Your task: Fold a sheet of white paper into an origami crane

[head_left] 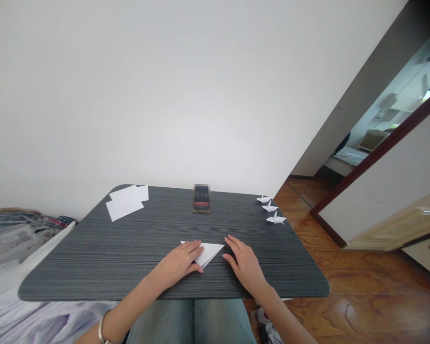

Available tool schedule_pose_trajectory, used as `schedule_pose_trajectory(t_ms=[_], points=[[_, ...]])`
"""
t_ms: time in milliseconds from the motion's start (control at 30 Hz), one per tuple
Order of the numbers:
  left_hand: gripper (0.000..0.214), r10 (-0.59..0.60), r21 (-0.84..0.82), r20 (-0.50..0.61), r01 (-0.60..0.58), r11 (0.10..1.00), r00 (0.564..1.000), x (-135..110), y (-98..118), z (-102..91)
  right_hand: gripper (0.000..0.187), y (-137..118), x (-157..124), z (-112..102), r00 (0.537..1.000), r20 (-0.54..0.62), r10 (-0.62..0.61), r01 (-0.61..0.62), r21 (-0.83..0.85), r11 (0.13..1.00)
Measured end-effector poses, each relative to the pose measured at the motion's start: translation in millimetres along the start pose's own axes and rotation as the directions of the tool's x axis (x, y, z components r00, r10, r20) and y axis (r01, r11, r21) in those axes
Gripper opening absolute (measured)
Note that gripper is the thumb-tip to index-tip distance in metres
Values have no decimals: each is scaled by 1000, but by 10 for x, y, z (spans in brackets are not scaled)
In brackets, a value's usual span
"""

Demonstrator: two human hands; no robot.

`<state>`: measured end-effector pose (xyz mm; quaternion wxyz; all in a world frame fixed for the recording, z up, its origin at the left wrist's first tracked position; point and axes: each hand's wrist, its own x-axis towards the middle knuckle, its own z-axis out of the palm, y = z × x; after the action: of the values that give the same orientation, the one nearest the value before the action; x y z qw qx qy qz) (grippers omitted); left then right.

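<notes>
A white sheet of paper folded into a triangle (209, 252) lies near the front edge of the dark grey table (129, 248). My left hand (181, 262) rests flat on the triangle's left part, fingers stretched out and pressing it down. My right hand (244, 263) lies flat on the table just right of the paper's right tip, fingers extended, holding nothing.
A small stack of white sheets (126, 201) lies at the table's back left. A small dark upright object (201, 198) stands at the back middle. Three white paper cranes (270, 208) sit at the back right edge. Bedding lies left; wooden floor and an open doorway lie right.
</notes>
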<state>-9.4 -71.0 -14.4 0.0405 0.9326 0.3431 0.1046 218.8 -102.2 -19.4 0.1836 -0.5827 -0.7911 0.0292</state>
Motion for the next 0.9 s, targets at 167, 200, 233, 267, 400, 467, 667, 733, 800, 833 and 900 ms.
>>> schedule_pose_trajectory(t_ms=[167, 200, 233, 267, 400, 467, 667, 733, 800, 833, 900], points=[[29, 35, -10, -17, -35, 999, 999, 50, -90, -42, 30, -13, 120, 43, 997, -8, -74, 74, 168, 983], [27, 28, -16, -21, -29, 999, 999, 73, -96, -55, 29, -22, 151, 53, 997, -17, -78, 80, 189, 979], [26, 16, -21, -24, -16, 1000, 1000, 102, -101, -71, 28, -30, 186, 62, 996, -20, -84, 86, 208, 974], [25, 0, -25, -20, -1, 1000, 1000, 134, -106, -90, 28, -36, 225, 68, 996, -23, -87, 90, 226, 970], [25, -113, -34, -56, 111, 993, 992, 284, -148, -190, 22, -40, 421, 57, 999, -24, -43, 48, 333, 942], [25, -166, -68, -104, 160, 985, 981, 354, -180, -250, 21, -27, 532, 43, 1000, -9, -26, 28, 419, 908], [25, -371, -291, -179, 311, 905, 911, 514, -293, -352, 19, 31, 782, 109, 988, 55, 142, -142, 673, 726], [25, -391, -429, -171, 289, 856, 904, 545, -348, -316, 20, 39, 807, 153, 982, 53, 184, -157, 771, 617], [23, -391, -583, -143, 241, 776, 909, 559, -409, -243, 22, 42, 806, 185, 972, 46, 231, -167, 827, 537], [21, -393, -659, -120, 223, 718, 912, 559, -438, -200, 24, 42, 799, 193, 966, 43, 255, -171, 845, 507], [21, -392, -788, -29, 220, 575, 919, 546, -483, -122, 27, 38, 780, 196, 954, 45, 296, -183, 870, 458]])
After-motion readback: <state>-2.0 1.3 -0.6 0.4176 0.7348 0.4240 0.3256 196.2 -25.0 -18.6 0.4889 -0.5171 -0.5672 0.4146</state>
